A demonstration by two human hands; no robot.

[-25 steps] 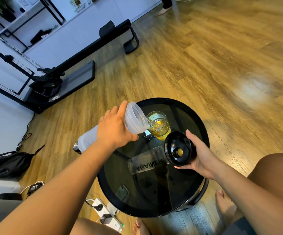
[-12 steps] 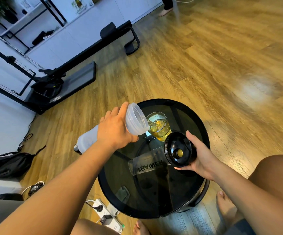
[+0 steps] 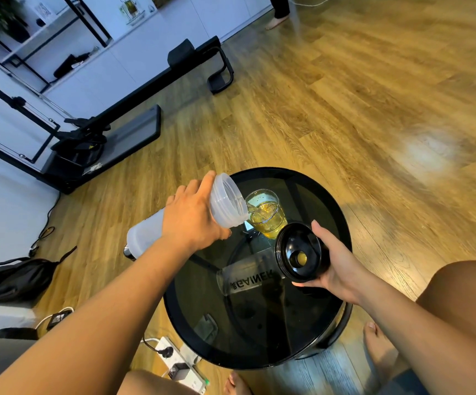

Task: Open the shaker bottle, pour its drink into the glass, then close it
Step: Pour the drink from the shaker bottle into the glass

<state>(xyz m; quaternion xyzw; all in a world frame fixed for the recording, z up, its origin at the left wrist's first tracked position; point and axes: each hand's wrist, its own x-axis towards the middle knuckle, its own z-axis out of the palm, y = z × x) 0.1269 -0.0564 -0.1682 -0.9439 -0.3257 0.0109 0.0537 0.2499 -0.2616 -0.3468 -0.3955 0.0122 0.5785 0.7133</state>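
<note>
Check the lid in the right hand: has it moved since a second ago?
No. The lid stays beside the glass, over the table's right side.

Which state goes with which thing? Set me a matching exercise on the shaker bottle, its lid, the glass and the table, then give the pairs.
Column one:
1. translucent plastic shaker bottle
2. round black screw lid
3. clear drinking glass
4. round black glass-topped table

Column two:
A. stands upright, partly filled with yellow drink
B. held in the right hand, underside facing the camera
C. carries the glass
D. tipped in the left hand, mouth over the glass

Pairs: 1-D, 2-B, 3-A, 4-C
</note>
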